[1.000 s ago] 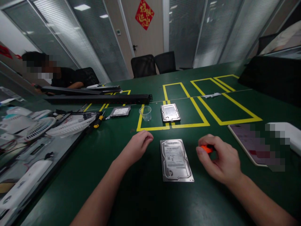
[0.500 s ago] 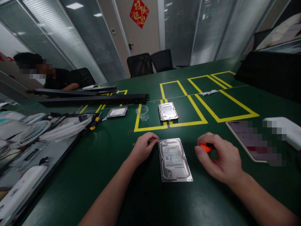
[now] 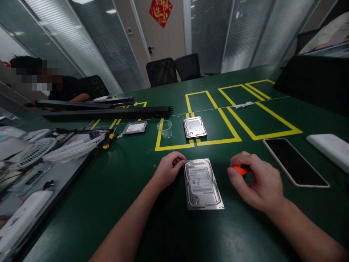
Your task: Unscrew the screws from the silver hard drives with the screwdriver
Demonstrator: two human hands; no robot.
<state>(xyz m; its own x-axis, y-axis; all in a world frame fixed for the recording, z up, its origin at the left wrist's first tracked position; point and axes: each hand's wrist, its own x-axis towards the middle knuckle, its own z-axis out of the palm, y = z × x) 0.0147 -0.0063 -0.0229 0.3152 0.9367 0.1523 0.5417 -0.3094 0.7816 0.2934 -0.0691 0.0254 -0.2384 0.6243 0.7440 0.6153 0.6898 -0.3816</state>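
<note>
A hard drive (image 3: 203, 183) lies label up on the green table in front of me, its silver top narrowing at the sides. My left hand (image 3: 169, 169) is at its far left corner, thumb and fingers pinched together. Whatever sits between those fingertips is too small or hidden to make out. To the right of the drive, my right hand (image 3: 257, 180) is closed round an orange object (image 3: 241, 170). Only a short end of it shows; the rest is covered by the fingers. This hand is apart from the drive.
Beyond stand a second hard drive (image 3: 195, 127), a clear plastic cup (image 3: 165, 129) and a third drive (image 3: 135, 127). A yellow-black screwdriver (image 3: 108, 141) lies left, near white fan parts (image 3: 73, 149). A phone (image 3: 296, 162) lies right. Another person (image 3: 65, 87) sits far left behind black bars (image 3: 109, 113).
The view has shifted slightly. Both hands keep nearly the same pose and place beside the hard drive. The phone's screen, lit and partly pixelated before, is now dark.
</note>
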